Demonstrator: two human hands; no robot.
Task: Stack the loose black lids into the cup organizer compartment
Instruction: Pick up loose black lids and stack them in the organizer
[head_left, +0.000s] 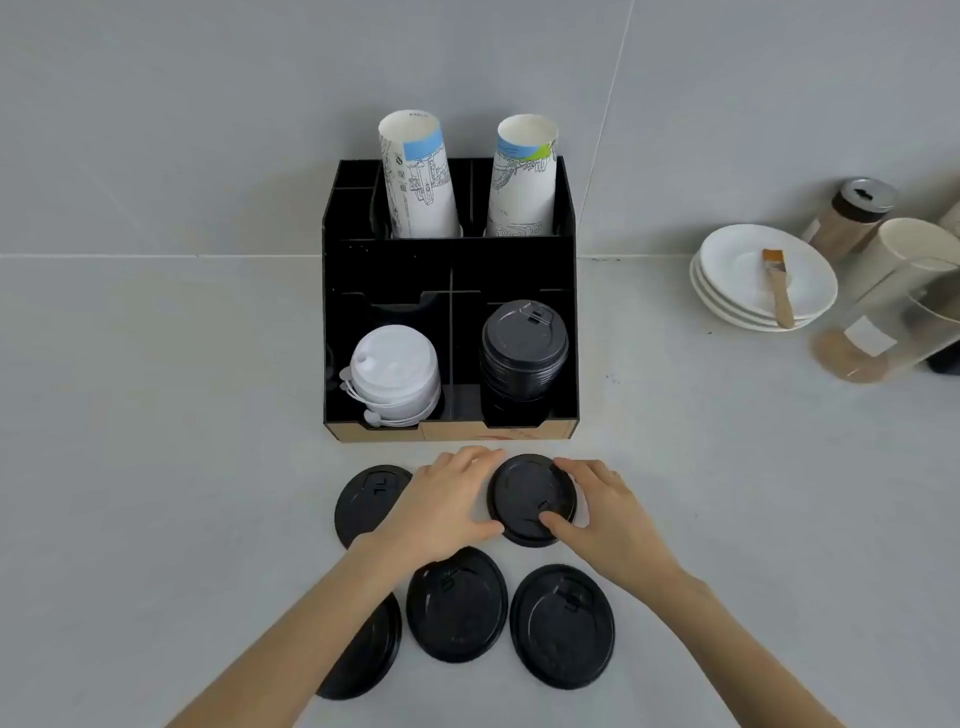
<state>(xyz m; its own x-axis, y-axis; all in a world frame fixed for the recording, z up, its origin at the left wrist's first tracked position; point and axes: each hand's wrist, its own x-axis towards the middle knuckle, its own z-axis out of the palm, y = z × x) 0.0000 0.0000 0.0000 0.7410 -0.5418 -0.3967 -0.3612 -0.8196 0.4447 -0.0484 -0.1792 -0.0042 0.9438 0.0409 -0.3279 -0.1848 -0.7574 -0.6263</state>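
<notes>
Several loose black lids lie on the grey counter in front of the black cup organizer. Both hands grip one black lid from opposite sides: my left hand on its left edge, my right hand on its right edge with the thumb on top. Other lids lie at far left, bottom left partly under my left forearm, bottom middle and bottom right. A stack of black lids fills the organizer's front right compartment.
White lids fill the front left compartment. Two stacks of paper cups stand in the rear compartments. To the right are stacked white plates with a brush, jars and a clear container.
</notes>
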